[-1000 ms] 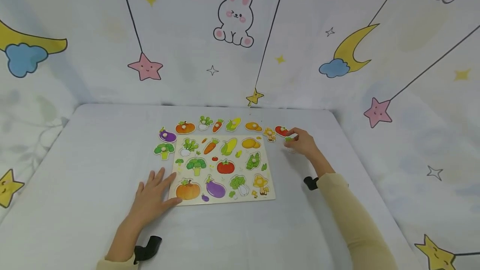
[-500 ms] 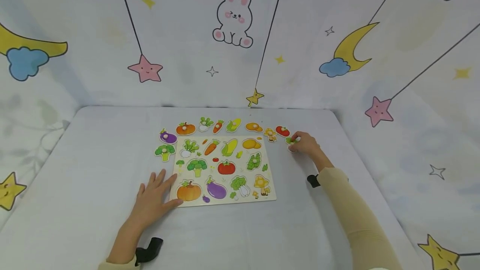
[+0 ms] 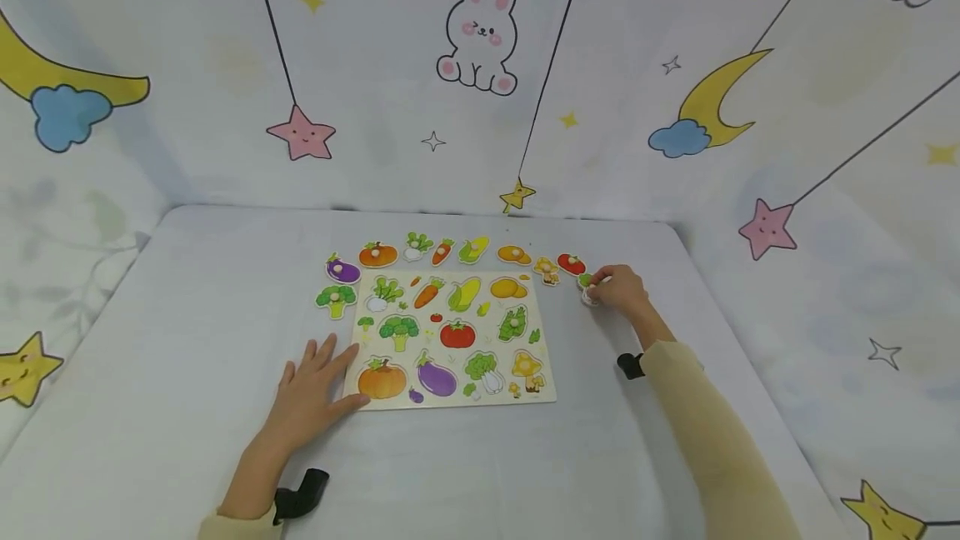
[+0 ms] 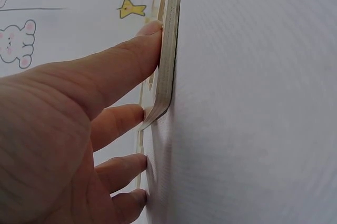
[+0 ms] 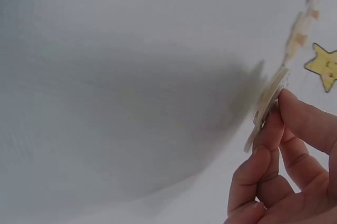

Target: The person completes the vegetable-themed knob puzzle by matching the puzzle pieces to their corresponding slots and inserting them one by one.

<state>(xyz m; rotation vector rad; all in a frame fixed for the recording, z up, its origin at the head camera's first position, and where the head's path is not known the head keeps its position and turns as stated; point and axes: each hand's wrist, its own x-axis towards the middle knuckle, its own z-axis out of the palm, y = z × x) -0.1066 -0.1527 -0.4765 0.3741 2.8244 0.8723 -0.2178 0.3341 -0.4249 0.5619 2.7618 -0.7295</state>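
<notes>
In the head view, we think the likeliest upset is a knock: the tomato (image 3: 572, 264) sits just beside the cabbage (image 3: 584, 281), with the mushroom (image 3: 547, 271) near, so a careless sideways sweep of our right hand (image 3: 618, 290) could push either askew. The cabbage is at that hand's fingertips, partly hidden by them, off the far right corner of the board (image 3: 442, 403).

In the left wrist view, our left hand (image 3: 311, 398) has its fingers spread apart, the thumb (image 4: 116, 66) against the board's edge. Should that light contact slide, the board could shift. We see no cabbage here.

In the right wrist view, our fingertips are clamped on the cabbage, which is seen nearly edge-on and tilted, mostly beyond them. Such a shallow pinch could let it twist or slip. Whether it touches the table (image 5: 105, 145), we cannot tell.
</notes>
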